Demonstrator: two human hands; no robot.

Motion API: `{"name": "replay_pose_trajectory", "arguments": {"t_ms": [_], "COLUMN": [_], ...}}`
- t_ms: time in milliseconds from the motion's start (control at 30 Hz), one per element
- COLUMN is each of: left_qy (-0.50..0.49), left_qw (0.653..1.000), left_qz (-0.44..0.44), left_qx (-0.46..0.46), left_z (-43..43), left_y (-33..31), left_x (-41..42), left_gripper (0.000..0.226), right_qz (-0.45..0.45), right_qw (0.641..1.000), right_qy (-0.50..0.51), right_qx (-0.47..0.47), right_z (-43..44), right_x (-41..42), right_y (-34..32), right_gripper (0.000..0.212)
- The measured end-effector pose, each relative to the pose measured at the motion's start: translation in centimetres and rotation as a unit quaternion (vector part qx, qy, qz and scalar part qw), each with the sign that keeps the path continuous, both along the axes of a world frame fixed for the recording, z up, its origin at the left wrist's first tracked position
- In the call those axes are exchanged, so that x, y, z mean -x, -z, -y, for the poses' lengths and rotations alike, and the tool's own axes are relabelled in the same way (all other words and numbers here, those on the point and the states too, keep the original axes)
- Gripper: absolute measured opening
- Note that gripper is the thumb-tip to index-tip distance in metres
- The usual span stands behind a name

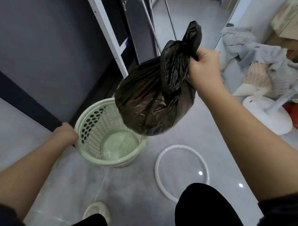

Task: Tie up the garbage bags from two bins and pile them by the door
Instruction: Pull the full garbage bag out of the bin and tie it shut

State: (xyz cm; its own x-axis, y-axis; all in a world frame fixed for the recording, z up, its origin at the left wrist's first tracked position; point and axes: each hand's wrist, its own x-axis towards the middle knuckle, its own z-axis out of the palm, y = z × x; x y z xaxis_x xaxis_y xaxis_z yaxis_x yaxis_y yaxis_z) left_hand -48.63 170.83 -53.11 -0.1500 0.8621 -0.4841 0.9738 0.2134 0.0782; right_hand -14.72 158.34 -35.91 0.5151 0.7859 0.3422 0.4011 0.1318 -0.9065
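Black trouser legs (204, 210) and a pale shoe (96, 212) fill the bottom of the view, belonging to a person who stands looking down at a grey floor (130, 181). Just ahead of the shoe sits a pale green bin (95, 140) with perforated sides, upright and empty, its smooth base showing. The left hand (65, 132) is closed over the bin's near-left rim, steadying it. The right hand (204, 65) is raised and clamped around the gathered neck of a black garbage bag (149, 99), which hangs full and rounded in the air above the far right edge of the bin, clear of it. The bag's top looks twisted into a knot, with loose ends poking up above the fist. A white ring (181, 172) lies flat on the floor to the right of the bin. Crumpled bedding or clothes (254, 61) and a white fan base (266, 115) sit further right. By the look of things, one bag is tied and lifted out; it has yet to be carried to the door, and no second bin is in sight.
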Motion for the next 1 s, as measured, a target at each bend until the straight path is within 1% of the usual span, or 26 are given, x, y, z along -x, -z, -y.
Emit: {"name": "replay_pose_trajectory", "arguments": {"t_ms": [67, 100, 167, 233, 300, 433, 533, 600, 633, 667, 733, 767, 833, 900, 1000], "left_qy": [0.041, 0.063, 0.112, 0.156, 0.188, 0.253, 0.323, 0.37, 0.397, 0.424, 0.469, 0.48, 0.471, 0.414, 0.305], "left_qw": [0.997, 0.993, 0.986, 0.981, 0.977, 0.963, 0.934, 0.908, 0.894, 0.883, 0.871, 0.871, 0.88, 0.906, 0.944], "left_qz": [-0.067, -0.086, -0.089, -0.069, -0.057, -0.016, 0.075, 0.137, 0.153, 0.153, 0.117, 0.091, 0.049, 0.03, 0.039], "left_qx": [-0.024, -0.042, -0.08, -0.089, -0.085, -0.094, -0.129, -0.142, -0.14, -0.13, -0.09, -0.057, 0.02, 0.076, 0.121], "left_z": [0.4, 0.6, 1.1, 1.8, 2.7, 4.9, 7.4, 9.6, 10.9, 12.1, 14.4, 15.3, 16.6, 17.4, 18.1], "left_y": [-0.5, -0.7, -1.1, -1.6, -1.9, -1.5, -0.6, 0.5, 1.3, 2.4, 5.3, 7.2, 11.5, 15.6, 19.7], "left_x": [-1.2, -1.9, -3.4, -5.6, -8.0, -12.2, -15.1, -17.2, -18.3, -19.2, -20.7, -21.2, -21.8, -21.9, -21.8], "left_gripper": [0.052, 0.051, 0.044, 0.035, 0.03, 0.024, 0.01, 0.008, 0.008, 0.01, 0.015, 0.018, 0.026, 0.031, 0.036], "right_qz": [0.015, 0.023, 0.037, 0.049, 0.058, 0.027, 0.0, -0.001, 0.0, -0.003, -0.012, -0.01, 0.004, 0.018, 0.031], "right_qw": [1.0, 1.0, 0.999, 0.997, 0.994, 0.986, 0.976, 0.968, 0.966, 0.964, 0.96, 0.958, 0.956, 0.955, 0.954], "right_qy": [0.006, 0.011, 0.028, 0.047, 0.073, 0.123, 0.158, 0.179, 0.185, 0.189, 0.191, 0.191, 0.189, 0.188, 0.191], "right_qx": [0.006, 0.012, 0.022, 0.039, 0.064, 0.109, 0.153, 0.174, 0.181, 0.189, 0.205, 0.213, 0.223, 0.227, 0.231], "right_z": [0.6, 1.0, 1.7, 2.8, 4.1, 6.8, 8.7, 9.9, 10.3, 10.7, 11.4, 11.6, 12.1, 12.4, 12.8], "right_x": [-0.9, -1.4, -2.6, -3.8, -4.9, -7.5, -9.1, -10.0, -10.4, -10.7, -11.1, -11.1, -10.9, -10.8, -10.8], "right_y": [-0.1, 0.0, 0.5, 1.2, 2.4, 5.7, 8.7, 11.0, 12.1, 13.3, 15.4, 16.4, 18.1, 19.7, 21.4], "right_gripper": [0.04, 0.038, 0.041, 0.046, 0.046, 0.043, 0.037, 0.034, 0.035, 0.035, 0.032, 0.028, 0.022, 0.022, 0.022]}}
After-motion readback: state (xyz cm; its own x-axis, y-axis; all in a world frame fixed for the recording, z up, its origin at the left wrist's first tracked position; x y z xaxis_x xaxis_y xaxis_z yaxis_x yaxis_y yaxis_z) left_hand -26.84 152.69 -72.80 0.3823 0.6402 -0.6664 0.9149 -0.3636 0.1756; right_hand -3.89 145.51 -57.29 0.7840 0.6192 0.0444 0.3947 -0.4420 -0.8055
